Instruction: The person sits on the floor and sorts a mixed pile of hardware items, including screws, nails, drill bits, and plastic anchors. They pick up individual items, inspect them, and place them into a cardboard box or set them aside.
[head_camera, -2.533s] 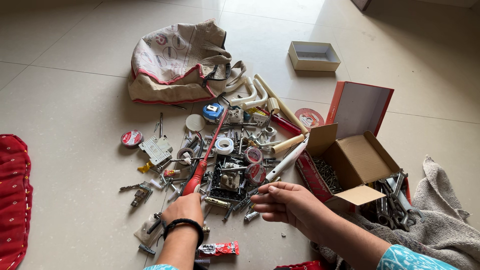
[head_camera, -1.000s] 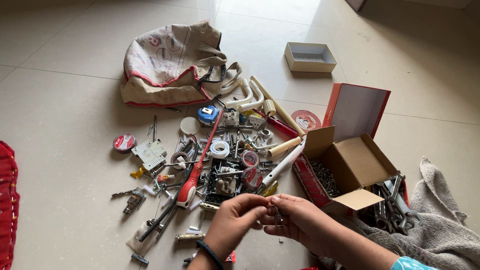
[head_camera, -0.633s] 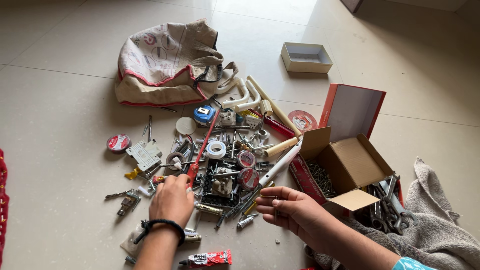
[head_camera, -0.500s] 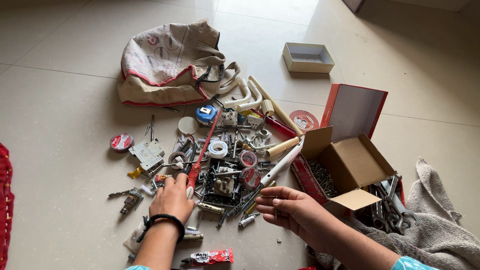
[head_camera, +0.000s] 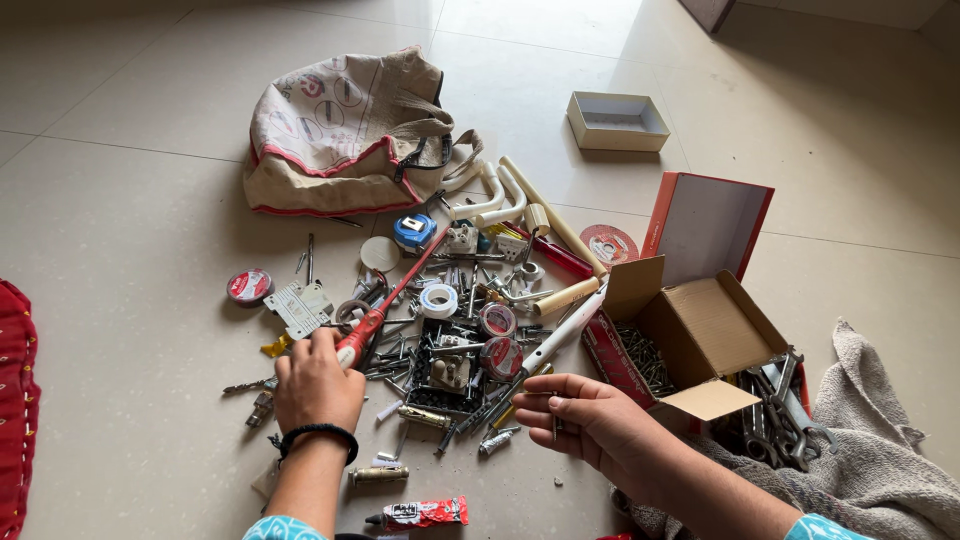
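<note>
Head view: left hand (head_camera: 318, 380) over red screwdriver (head_camera: 385, 300) handle, fingers hidden.

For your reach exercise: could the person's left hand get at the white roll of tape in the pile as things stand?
Probably yes. The left hand rests on the red-handled screwdriver, and the white tape roll lies uncovered on top of the pile just beyond it. Only the screwdriver's shaft and loose screws lie between.

I see a cream cloth bag (head_camera: 345, 130) with red piping and round red-and-blue prints. The screwdriver (head_camera: 385, 300) is red. One box (head_camera: 705, 320) is red outside, plain brown cardboard inside; a small tray (head_camera: 617, 121) is off-white. The towel (head_camera: 870, 470) is grey, the floor tiles (head_camera: 130, 240) beige.
</note>
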